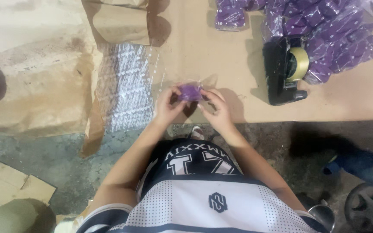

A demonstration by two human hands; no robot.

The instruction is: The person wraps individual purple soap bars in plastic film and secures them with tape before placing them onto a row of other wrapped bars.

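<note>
Both my hands hold one small purple item in a clear dotted bag (190,92) just above the table's front edge. My left hand (168,105) pinches its left side. My right hand (217,110) grips its right side with the fingers curled over it. The bag's clear flap sticks up past my fingertips. To the left of my hands, a stack of clear dotted bags (126,88) lies flat on the brown paper.
A black tape dispenser (282,71) with a roll of tan tape stands to the right on the brown table (221,51). Behind it is a pile of bagged purple items (320,30). A brown paper bag (119,19) lies at the back left. Cardboard pieces (9,185) rest on the floor.
</note>
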